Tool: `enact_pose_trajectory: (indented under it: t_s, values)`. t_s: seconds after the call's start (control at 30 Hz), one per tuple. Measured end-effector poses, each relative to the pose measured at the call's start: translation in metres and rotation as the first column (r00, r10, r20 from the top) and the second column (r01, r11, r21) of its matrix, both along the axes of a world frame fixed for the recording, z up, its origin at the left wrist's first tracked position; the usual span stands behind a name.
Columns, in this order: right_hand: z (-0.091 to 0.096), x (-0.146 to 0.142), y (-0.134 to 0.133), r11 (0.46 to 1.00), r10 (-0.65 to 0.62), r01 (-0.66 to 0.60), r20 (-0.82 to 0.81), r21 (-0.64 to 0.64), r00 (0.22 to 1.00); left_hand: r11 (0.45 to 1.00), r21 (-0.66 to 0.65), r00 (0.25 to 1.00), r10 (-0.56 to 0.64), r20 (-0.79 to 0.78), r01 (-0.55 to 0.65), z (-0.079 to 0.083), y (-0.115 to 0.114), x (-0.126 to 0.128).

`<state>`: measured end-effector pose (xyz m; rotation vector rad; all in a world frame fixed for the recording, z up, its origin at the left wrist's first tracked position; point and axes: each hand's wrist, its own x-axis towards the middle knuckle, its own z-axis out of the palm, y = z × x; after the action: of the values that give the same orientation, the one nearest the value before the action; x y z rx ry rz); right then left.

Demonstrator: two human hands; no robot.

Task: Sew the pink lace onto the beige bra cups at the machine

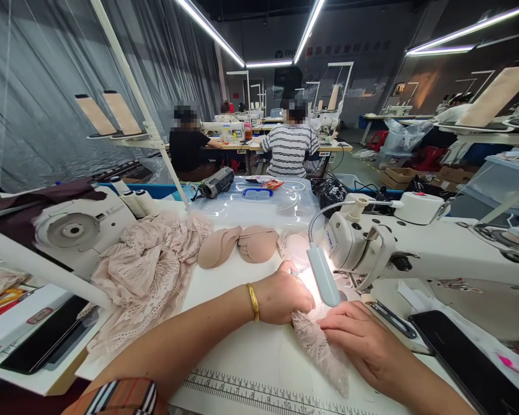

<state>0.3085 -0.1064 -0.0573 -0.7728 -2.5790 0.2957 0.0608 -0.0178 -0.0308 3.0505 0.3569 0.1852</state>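
Observation:
Under the sewing machine's lamp (323, 275), my left hand (284, 297) is closed on the upper end of a pale pink lace piece (322, 353). A bit of metal shows by its thumb, too small to name. My right hand (363, 340) holds the right edge of the same lace with its fingertips, the fingers long and close together. From between my hands the lace hangs toward the front of the table. The sewing machine (358, 242) stands just beyond my right hand; its needle area is hidden behind the lamp and glare.
Beige bra cups (258, 244) lie in stacks behind my left hand, beside a heap of lace (151, 259). A printed ruler (259, 395) runs along the front. A black phone (470, 351) lies at right. A clear plastic box (259, 210) stands behind; two people sit farther off.

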Motion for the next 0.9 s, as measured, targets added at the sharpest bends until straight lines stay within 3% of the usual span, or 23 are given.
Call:
enact_pose_trajectory:
  t_s: [0.2,0.37,0.7,0.9]
  values:
    - [-0.005,0.002,0.003,0.997,-0.049,0.051,-0.046,0.052,0.998,0.998,0.055,0.999,0.032,0.014,-0.032,-0.006,0.004,0.003]
    - [-0.009,0.005,0.006,0.980,-0.162,0.163,-0.017,0.116,0.987,0.988,0.151,0.998,0.021,0.051,-0.029,-0.015,0.005,0.006]
    - [-0.024,0.012,0.007,0.945,-0.325,0.322,0.051,0.055,0.944,0.948,0.317,0.996,-0.003,0.094,-0.027,-0.024,0.002,0.007]
    - [-0.031,0.019,0.012,0.891,-0.440,0.421,0.093,0.170,0.893,0.922,0.380,0.990,0.023,0.141,-0.076,-0.028,-0.003,0.013]
